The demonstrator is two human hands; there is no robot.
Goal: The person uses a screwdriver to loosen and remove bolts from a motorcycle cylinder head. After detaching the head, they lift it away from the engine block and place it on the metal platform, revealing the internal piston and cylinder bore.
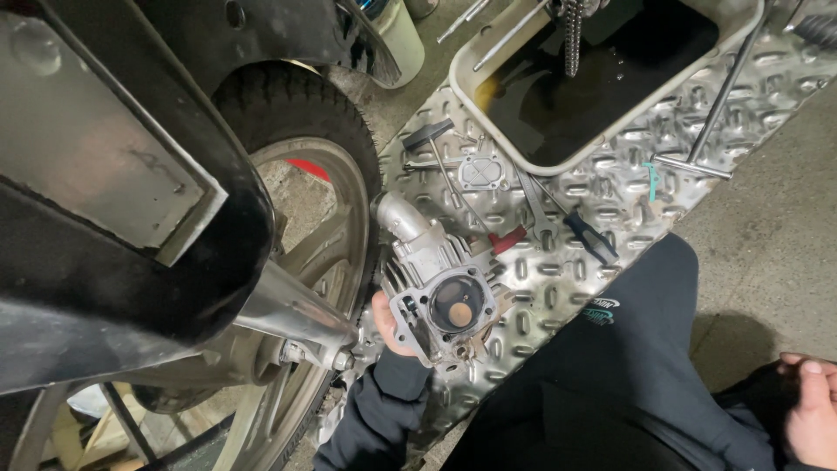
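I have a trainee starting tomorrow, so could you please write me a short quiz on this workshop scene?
1. True or false: the left hand holds the finned metal engine part.
2. Which lies on the checker plate? A) T-handle wrench B) hammer C) drill
3. What does the oil drain pan hold?

Key:
1. True; its grip is closed around the part.
2. A.
3. Dark liquid, with a chain hanging over it.

The right hand rests open, holding nothing.

grey metal carburettor (440,283), held upright, open-faced
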